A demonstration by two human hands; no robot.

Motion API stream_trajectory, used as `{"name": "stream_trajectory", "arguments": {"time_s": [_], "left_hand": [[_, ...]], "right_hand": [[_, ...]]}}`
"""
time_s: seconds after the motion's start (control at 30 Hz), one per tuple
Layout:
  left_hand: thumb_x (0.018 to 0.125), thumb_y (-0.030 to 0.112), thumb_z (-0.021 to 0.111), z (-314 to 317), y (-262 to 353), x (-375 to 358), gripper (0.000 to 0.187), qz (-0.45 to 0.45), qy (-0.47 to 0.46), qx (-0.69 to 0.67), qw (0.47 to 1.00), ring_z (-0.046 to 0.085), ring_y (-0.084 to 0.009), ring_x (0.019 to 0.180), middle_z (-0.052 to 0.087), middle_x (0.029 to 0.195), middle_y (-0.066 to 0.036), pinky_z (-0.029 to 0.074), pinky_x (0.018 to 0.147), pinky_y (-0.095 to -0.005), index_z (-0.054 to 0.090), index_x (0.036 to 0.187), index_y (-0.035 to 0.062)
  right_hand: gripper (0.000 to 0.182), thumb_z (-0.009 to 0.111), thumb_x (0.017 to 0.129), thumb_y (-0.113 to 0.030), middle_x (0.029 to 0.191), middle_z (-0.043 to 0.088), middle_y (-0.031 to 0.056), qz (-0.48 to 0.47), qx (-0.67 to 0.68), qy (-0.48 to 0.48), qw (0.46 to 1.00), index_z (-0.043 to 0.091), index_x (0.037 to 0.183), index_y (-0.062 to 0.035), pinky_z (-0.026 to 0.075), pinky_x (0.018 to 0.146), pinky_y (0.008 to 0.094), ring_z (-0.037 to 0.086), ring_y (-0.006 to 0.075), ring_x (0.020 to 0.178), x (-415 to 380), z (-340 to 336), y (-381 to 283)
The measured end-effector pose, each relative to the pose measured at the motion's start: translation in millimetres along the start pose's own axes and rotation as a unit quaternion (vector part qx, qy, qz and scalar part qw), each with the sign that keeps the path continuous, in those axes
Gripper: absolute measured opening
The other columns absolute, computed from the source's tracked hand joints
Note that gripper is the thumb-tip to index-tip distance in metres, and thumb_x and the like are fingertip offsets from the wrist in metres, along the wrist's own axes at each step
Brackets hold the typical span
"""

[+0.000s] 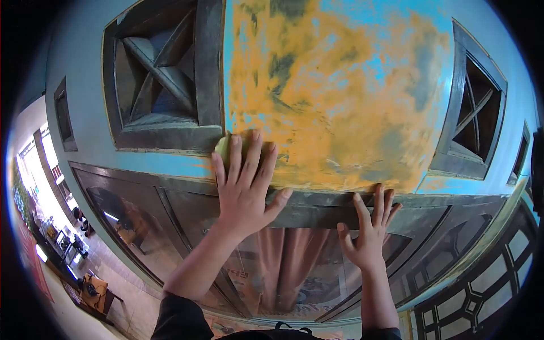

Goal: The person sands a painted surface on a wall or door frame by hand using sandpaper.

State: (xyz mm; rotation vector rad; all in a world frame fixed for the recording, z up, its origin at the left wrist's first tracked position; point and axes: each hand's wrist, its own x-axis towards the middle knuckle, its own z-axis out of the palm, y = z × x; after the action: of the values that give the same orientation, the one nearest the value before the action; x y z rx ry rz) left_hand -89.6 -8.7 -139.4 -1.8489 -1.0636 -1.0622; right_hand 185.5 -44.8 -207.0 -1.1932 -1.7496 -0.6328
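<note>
Pad [221, 149] under left hand [242, 201] on patchy orange-and-blue wall [345, 102]

The left hand, fingers spread, lies over the pale green pad at the wall's lower left, beside a dark vent frame [170, 139] with crossed slats. The right hand [368, 241], fingers parted, reaches the brown wooden beam [309, 212] below. Beneath it, a pinkish curtain [289, 255] hangs behind glass.

Upright blue wall [76, 116], broad orange patch [351, 107] with grey smears, blue showing through. Pale yellow pad [221, 148] against it at patch's lower left corner, left hand [243, 204] flat over it. Right hand [368, 238] has fingers spread at patch's bottom edge, over dark wooden frame [317, 216].
</note>
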Motion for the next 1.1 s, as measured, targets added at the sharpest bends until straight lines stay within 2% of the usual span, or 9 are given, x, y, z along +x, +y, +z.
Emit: {"name": "stream_trajectory", "arguments": {"time_s": [0.13,0.2,0.23,0.37,0.5,0.73,0.77,0.97,1.1], "left_hand": [[0.100,0.032,0.046,-11.4,-10.9,37.9,0.050,0.061,0.041,-0.006,0.997,0.031,-0.0370,0.147,0.041,0.155,-0.014,0.011,0.119,-0.0582,0.051,0.142,0.0056],[0.100,0.024,0.048,-18.0,-20.6,55.3,0.042,0.115,0.060,-0.013,0.991,0.038,-0.0349,0.144,0.047,0.151,-0.014,0.014,0.120,-0.0562,0.058,0.137,0.0078],[0.095,0.015,0.055,-25.3,-17.4,65.0,0.031,0.124,0.111,-0.045,0.985,0.048,-0.0331,0.136,0.059,0.138,-0.011,0.025,0.118,-0.0529,0.068,0.123,0.0090],[0.086,0.015,0.064,-29.4,-10.9,88.5,0.025,0.173,0.144,-0.144,0.964,0.054,-0.0301,0.130,0.068,0.118,-0.004,0.038,0.111,-0.0473,0.074,0.108,0.0115],[0.083,0.021,0.067,-31.6,15.1,101.4,0.031,0.279,0.118,-0.021,0.953,0.048,-0.0247,0.136,0.064,0.127,0.002,0.036,0.115,-0.0459,0.072,0.114,0.0203],[0.086,0.025,0.067,-8.4,26.3,80.8,0.027,0.410,-0.002,-0.064,0.910,0.044,-0.0211,0.139,0.062,0.129,0.003,0.038,0.115,-0.0442,0.070,0.112,0.0181],[0.084,0.027,0.069,-11.7,24.8,79.7,0.023,0.426,0.016,-0.080,0.901,0.053,-0.0192,0.129,0.065,0.119,0.003,0.043,0.110,-0.0414,0.072,0.105,0.0180],[0.081,0.025,0.066,-1.6,13.6,52.7,0.008,0.404,0.134,-0.067,0.903,0.058,-0.0118,0.108,0.065,0.107,0.010,0.043,0.098,-0.0352,0.074,0.083,0.0260],[0.083,0.027,0.066,-8.2,0.2,47.3,0.013,0.381,0.144,-0.032,0.913,0.059,-0.0136,0.109,0.066,0.107,0.006,0.043,0.099,-0.0395,0.072,0.093,0.0248]], "right_hand": [[0.057,0.070,0.082,-0.027,0.160,0.026,0.0203,-0.014,0.068,0.018,0.997,0.057,0.137,-0.0189,-0.002,0.118,0.0624,0.014,0.0425,0.151,-1.7,-14.0,-0.6],[0.053,0.070,0.081,-0.024,0.156,0.034,0.0188,-0.034,0.074,0.034,0.996,0.060,0.133,-0.0177,0.007,0.120,0.0603,0.022,0.0407,0.149,1.6,-21.9,-0.8],[0.053,0.070,0.080,-0.024,0.155,0.035,0.0186,-0.046,0.081,0.035,0.995,0.061,0.132,-0.0175,0.009,0.119,0.0604,0.023,0.0405,0.148,2.4,-25.4,1.1],[0.051,0.071,0.078,-0.021,0.149,0.044,0.0183,-0.100,0.103,0.058,0.988,0.063,0.128,-0.0155,0.022,0.116,0.0597,0.036,0.0404,0.142,17.6,-40.0,3.6],[0.052,0.071,0.077,-0.019,0.142,0.051,0.0187,-0.156,0.125,0.094,0.975,0.061,0.127,-0.0130,0.031,0.112,0.0569,0.047,0.0410,0.133,40.6,-54.0,0.9],[0.056,0.071,0.077,-0.013,0.134,0.056,0.0205,-0.272,0.222,0.138,0.926,0.056,0.131,-0.0065,0.046,0.102,0.0511,0.058,0.0405,0.121,72.4,-63.4,-29.1],[0.056,0.070,0.077,-0.013,0.134,0.056,0.0206,-0.280,0.230,0.126,0.923,0.056,0.131,-0.0060,0.047,0.101,0.0501,0.058,0.0403,0.120,76.2,-60.5,-31.6],[0.050,0.064,0.085,-0.012,0.131,0.056,0.0227,-0.283,0.285,0.060,0.914,0.054,0.133,-0.0020,0.046,0.104,0.0464,0.055,0.0402,0.123,88.7,-31.4,-37.1],[0.052,0.065,0.087,-0.017,0.135,0.054,0.0194,-0.305,0.216,0.049,0.926,0.051,0.135,-0.0036,0.043,0.107,0.0470,0.052,0.0386,0.128,95.7,-16.9,-32.2]]}}
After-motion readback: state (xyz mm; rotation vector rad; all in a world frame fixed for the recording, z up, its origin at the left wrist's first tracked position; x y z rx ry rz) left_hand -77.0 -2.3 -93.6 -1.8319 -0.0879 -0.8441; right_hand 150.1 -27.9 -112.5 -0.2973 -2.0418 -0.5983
